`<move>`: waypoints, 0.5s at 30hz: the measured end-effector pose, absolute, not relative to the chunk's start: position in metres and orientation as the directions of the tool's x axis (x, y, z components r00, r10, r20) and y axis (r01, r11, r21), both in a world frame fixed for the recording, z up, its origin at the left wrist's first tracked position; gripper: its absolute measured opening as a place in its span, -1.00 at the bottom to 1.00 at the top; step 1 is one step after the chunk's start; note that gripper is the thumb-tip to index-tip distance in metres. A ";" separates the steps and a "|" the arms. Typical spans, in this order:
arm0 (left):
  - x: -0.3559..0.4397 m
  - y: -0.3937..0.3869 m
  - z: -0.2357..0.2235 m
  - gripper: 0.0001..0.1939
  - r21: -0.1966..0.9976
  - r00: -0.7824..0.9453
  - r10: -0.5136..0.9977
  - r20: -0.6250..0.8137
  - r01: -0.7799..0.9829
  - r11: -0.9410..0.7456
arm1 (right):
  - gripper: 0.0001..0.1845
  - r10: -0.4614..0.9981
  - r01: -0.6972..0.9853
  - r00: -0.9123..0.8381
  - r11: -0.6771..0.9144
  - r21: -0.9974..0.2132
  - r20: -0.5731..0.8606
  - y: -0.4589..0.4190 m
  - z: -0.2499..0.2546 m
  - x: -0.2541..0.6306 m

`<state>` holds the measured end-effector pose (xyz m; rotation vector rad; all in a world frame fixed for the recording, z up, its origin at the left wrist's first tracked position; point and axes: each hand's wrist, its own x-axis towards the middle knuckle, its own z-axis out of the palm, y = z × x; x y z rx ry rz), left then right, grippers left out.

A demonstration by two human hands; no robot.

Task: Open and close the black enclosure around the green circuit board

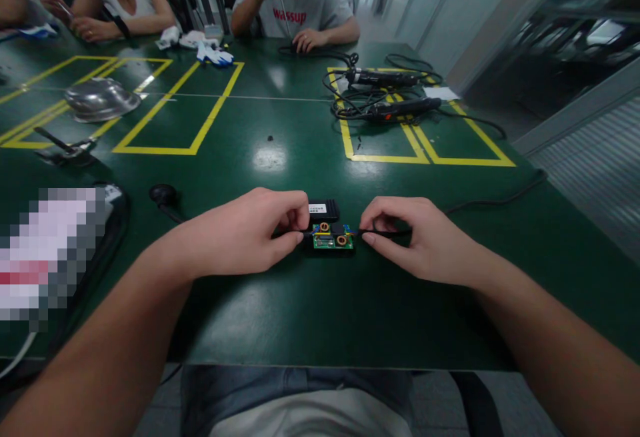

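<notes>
Between my hands is a small green circuit board (327, 242) with two copper-wound ring coils, seated in a dark base close to the table. My left hand (255, 232) pinches the black cable at the board's left end, where thin coloured wires show. At the right end, my right hand (420, 240) pinches another black cable (385, 232) between thumb and forefinger. A black ribbed cover (324, 209) with a white label lies just behind the board. Left of my left wrist rests a round black plug (164, 194), its cord passing under the wrist.
Coiled black cables with black handheld tools (385, 78) lie at the back right inside yellow tape (425, 160). A metal bowl (103, 99) and a metal clamp-like piece (67, 147) are at the left. Gloves (215, 55) lie farther back. People sit across the green table (280, 330).
</notes>
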<state>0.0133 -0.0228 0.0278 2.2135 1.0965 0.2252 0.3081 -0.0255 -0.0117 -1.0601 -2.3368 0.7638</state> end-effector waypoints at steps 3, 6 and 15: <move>0.011 -0.022 0.026 -0.96 0.609 0.631 0.761 -0.152 0.666 -0.431 | -0.93 0.777 0.529 -0.611 0.544 -0.651 0.152 -0.024 -0.012 0.308; 0.012 -0.020 0.022 -0.96 0.584 0.627 0.748 -0.216 0.697 -0.416 | -0.93 0.760 0.530 -0.639 0.550 -0.646 0.123 -0.022 -0.015 0.306; 0.012 -0.017 0.019 -0.88 0.559 0.654 0.701 -0.284 0.707 -0.433 | -0.87 0.759 0.533 -0.650 0.496 -0.686 0.044 -0.021 -0.016 0.307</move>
